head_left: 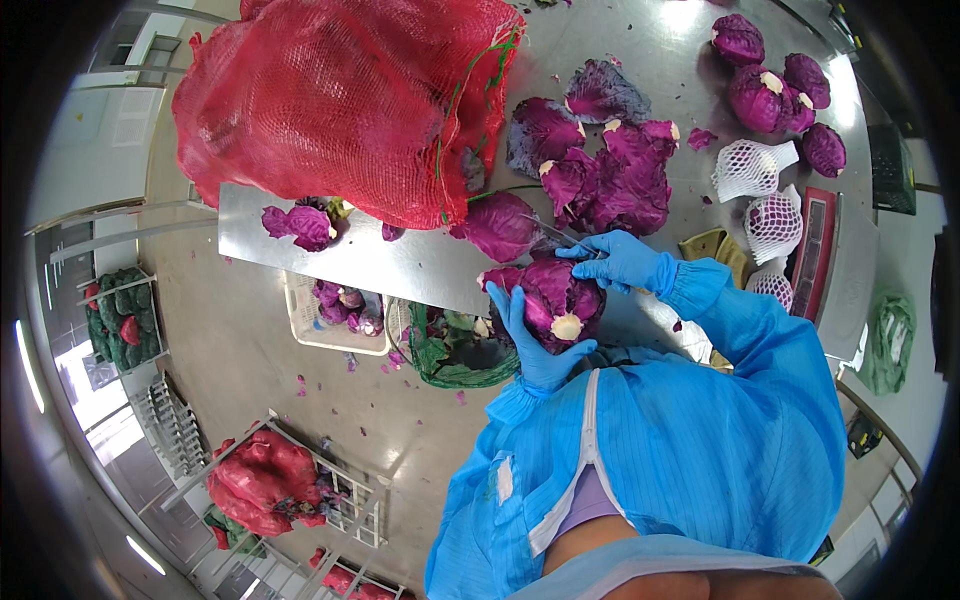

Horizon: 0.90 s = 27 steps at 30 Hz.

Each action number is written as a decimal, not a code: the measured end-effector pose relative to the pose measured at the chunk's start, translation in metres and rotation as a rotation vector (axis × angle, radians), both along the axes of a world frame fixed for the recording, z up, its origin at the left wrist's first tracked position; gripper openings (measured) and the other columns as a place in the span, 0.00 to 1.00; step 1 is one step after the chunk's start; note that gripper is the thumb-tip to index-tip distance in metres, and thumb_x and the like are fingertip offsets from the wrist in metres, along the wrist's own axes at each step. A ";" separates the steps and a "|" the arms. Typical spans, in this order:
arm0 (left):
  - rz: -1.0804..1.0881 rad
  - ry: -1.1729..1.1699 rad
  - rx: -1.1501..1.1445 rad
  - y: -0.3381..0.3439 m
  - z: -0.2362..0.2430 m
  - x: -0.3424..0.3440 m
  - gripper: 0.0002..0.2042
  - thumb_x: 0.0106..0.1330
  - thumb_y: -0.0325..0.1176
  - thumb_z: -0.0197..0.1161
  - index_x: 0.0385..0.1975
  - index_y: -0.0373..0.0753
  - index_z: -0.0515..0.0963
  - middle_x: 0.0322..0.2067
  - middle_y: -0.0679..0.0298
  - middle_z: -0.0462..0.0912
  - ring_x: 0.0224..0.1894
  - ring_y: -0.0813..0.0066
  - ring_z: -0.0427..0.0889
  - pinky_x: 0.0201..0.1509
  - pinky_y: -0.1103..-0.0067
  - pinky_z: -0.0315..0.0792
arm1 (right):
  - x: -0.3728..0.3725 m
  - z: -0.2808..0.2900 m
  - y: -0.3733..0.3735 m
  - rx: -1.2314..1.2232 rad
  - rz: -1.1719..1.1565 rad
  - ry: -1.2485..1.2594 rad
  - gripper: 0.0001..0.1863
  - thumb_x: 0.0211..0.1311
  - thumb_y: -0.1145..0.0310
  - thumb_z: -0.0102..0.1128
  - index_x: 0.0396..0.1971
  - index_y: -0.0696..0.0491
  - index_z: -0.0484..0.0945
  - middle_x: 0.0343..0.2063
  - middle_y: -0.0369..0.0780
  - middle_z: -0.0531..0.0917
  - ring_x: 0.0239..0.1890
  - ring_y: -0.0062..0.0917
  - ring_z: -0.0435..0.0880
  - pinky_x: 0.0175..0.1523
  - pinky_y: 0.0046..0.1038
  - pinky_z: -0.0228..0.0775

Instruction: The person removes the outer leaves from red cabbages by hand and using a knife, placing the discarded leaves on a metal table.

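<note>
Gloved in blue, my left hand (540, 345) cups a red cabbage (545, 298) from below and the left, fingers spread along its side. The cabbage's pale cut stem end faces me. My right hand (622, 262), also gloved, is closed round a knife (556, 232) just above the cabbage. The knife's thin blade points up and left, and its handle is hidden in the fingers. Beyond it on the steel table lie a loose purple leaf (500, 226) and a pile of peeled outer leaves (630, 180).
A big red mesh sack (330, 110) covers the table's left part. Several whole cabbages (760, 98) sit at the far right, near cabbages in white foam nets (773, 222) and a red-framed device (815, 240). Below the table edge are a white crate (300, 312) and a green mesh bag (440, 372).
</note>
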State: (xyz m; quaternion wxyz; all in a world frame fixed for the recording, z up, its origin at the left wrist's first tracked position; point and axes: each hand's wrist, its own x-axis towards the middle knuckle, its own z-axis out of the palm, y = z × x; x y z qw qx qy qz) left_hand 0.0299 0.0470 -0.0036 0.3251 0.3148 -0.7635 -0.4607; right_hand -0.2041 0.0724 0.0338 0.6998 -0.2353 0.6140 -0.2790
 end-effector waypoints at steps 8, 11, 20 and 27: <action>0.110 -0.151 0.056 0.002 0.016 -0.023 0.54 0.44 0.47 0.78 0.69 0.35 0.51 0.70 0.47 0.49 0.72 0.51 0.50 0.73 0.61 0.46 | 0.014 -0.056 0.020 -0.902 -0.010 0.564 0.19 0.63 0.59 0.61 0.52 0.51 0.78 0.23 0.43 0.80 0.20 0.31 0.80 0.26 0.31 0.69; 0.105 -0.143 0.104 0.001 0.018 -0.019 0.51 0.45 0.45 0.77 0.68 0.36 0.53 0.70 0.47 0.50 0.71 0.51 0.53 0.72 0.62 0.49 | 0.022 -0.035 0.016 -0.802 0.180 0.806 0.15 0.60 0.61 0.60 0.43 0.53 0.79 0.27 0.45 0.82 0.27 0.40 0.83 0.33 0.37 0.74; 0.060 0.034 0.239 -0.023 0.002 0.009 0.48 0.47 0.46 0.75 0.68 0.37 0.57 0.70 0.50 0.51 0.73 0.56 0.50 0.74 0.63 0.44 | 0.001 -0.017 -0.019 -0.132 -0.069 0.368 0.10 0.52 0.64 0.60 0.27 0.56 0.79 0.25 0.47 0.83 0.29 0.41 0.83 0.35 0.38 0.75; 0.164 0.261 0.670 -0.026 -0.021 0.036 0.49 0.48 0.41 0.75 0.69 0.33 0.54 0.68 0.53 0.57 0.70 0.62 0.57 0.73 0.67 0.49 | -0.023 -0.083 0.015 -0.062 -0.128 0.485 0.17 0.64 0.55 0.53 0.42 0.51 0.80 0.28 0.49 0.82 0.32 0.48 0.81 0.38 0.42 0.73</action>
